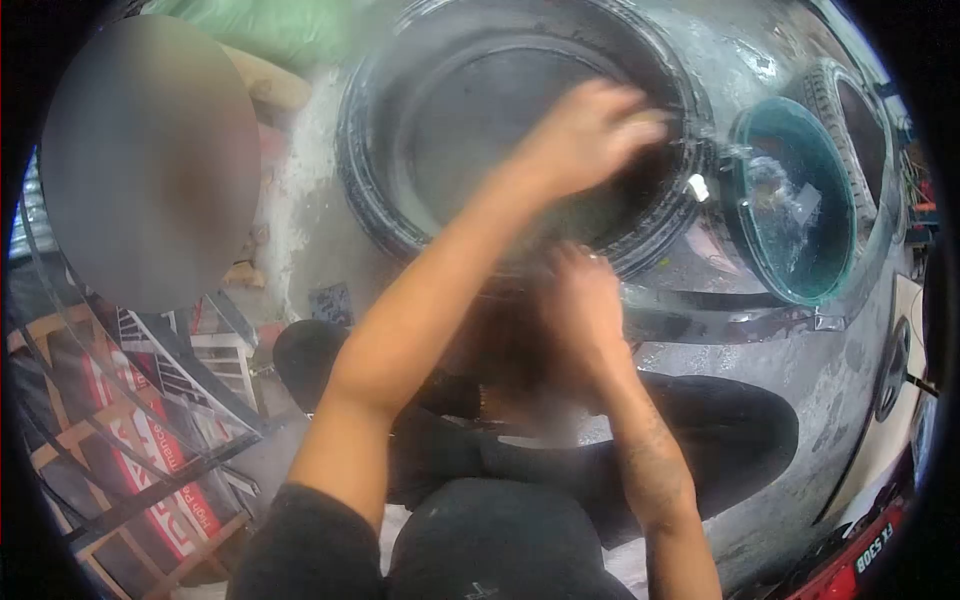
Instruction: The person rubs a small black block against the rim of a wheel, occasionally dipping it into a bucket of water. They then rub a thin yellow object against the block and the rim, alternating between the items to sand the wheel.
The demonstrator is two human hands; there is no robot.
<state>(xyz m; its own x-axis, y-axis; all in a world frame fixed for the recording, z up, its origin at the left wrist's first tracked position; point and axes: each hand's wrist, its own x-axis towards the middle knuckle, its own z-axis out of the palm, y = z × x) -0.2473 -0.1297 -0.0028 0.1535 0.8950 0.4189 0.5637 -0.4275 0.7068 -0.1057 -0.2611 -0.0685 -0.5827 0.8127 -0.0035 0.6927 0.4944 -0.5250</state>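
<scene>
My left hand (590, 140) is over the right side of a large black round tub (365, 185) holding murky water. Motion smears its fingers, so what they hold, if anything, does not show. At the near rim of the tub is my right hand (582, 295), with a ring on one finger. Its fingers are curled, and whatever is in them is hidden. Below and beside it, a dark brownish patch (505, 340) in front of my lap is too blurred to name. A small white piece (698, 187) sits by the tub's right rim.
A teal tub (745, 200) with water and a pale packet (804, 204) stands at the right, beside a tyre (850, 130). Metal racking (150, 490) with red printed boxes (175, 500) is at the left. The concrete floor (760, 365) looks wet. A blurred oval covers the upper left.
</scene>
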